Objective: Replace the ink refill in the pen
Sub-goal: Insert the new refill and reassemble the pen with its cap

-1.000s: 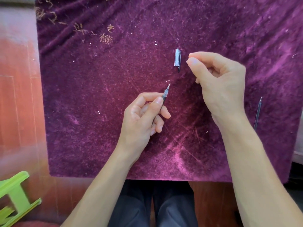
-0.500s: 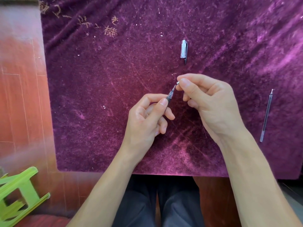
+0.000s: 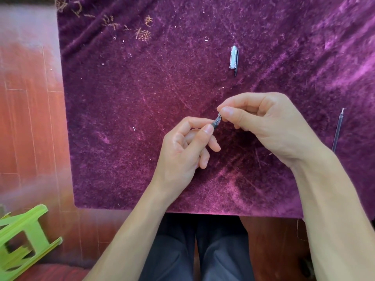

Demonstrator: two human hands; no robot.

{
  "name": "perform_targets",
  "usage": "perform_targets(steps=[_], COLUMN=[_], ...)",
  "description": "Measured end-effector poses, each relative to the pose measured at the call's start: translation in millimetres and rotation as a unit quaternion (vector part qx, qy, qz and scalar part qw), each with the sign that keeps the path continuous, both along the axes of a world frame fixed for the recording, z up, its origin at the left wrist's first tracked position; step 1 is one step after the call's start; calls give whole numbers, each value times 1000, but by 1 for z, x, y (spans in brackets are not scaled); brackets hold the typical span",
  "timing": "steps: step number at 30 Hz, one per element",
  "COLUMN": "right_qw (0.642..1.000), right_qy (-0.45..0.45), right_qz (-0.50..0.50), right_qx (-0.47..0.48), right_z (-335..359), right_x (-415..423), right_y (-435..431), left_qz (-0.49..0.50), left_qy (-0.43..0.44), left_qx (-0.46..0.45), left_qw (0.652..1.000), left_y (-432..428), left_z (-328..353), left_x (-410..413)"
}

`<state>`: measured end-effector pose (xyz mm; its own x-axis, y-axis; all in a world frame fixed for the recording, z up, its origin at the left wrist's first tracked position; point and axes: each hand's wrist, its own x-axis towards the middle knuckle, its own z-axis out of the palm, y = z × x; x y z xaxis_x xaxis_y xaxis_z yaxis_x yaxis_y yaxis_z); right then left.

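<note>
Left hand grips the pen barrel, mostly hidden in the fist, only the front end poking out. Right hand pinches the pen's tip section between thumb and forefinger, likely to unscrew it. Spare refill lies on the purple cloth at right, well apart; cap lies further up the desk. Risks: small tip piece slips from the pinch and gets lost in the pile; twisting crooked could jam the thread.
</note>
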<state>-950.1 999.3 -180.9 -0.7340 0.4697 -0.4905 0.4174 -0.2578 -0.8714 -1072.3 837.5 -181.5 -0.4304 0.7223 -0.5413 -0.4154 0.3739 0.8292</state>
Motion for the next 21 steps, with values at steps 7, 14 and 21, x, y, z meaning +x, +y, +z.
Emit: perform_targets(steps=[7,14,21], right_qw=[999,999,992], right_qy=[-7,23,15], right_qz=[38,-15,-101], right_qx=[-11,-41,-76], right_z=[2,-7,-11], right_x=[5,3,0], right_y=[-1,-20,-37], left_qz=[-5,18,40], left_qy=[6,-47,-49], left_qx=[2,16,22], left_qw=[1000,999,998], left_y=[-5,-8,-5], left_z=[1,3,4], left_x=[3,4,8])
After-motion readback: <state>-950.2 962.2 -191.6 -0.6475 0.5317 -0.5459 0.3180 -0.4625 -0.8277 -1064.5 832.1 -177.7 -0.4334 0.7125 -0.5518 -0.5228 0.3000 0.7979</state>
